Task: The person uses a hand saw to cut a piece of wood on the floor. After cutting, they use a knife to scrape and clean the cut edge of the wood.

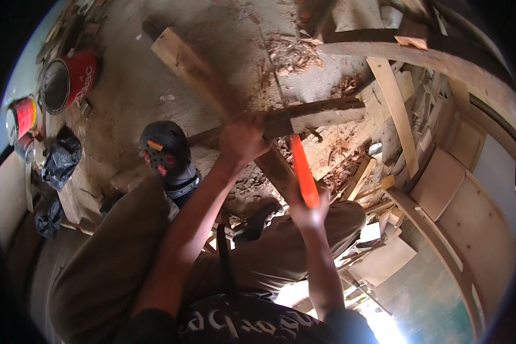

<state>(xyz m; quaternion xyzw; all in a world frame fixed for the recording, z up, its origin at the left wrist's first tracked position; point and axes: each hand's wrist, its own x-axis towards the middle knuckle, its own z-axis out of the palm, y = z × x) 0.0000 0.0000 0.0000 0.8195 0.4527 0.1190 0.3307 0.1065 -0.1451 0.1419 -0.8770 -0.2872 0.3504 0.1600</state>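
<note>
A: How are we placing our hands?
B: Our left hand (243,139) is resting over the short beam (332,116), apparently steadying it; we are unable to tell its grip. Our right hand (305,217) is holding the orange tool (304,175) beside it.
A: And outward?
B: The long beam (192,66) is crossing, likely supporting; our shoe (165,150) is standing alongside, perhaps bracing.

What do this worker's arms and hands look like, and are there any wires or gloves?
No wires or gloves show: the left hand and right hand are bare, as are both forearms. Dark sleeves cover the upper arms. No watch or bracelet is visible; blur hides finer detail on the fingers.
</note>
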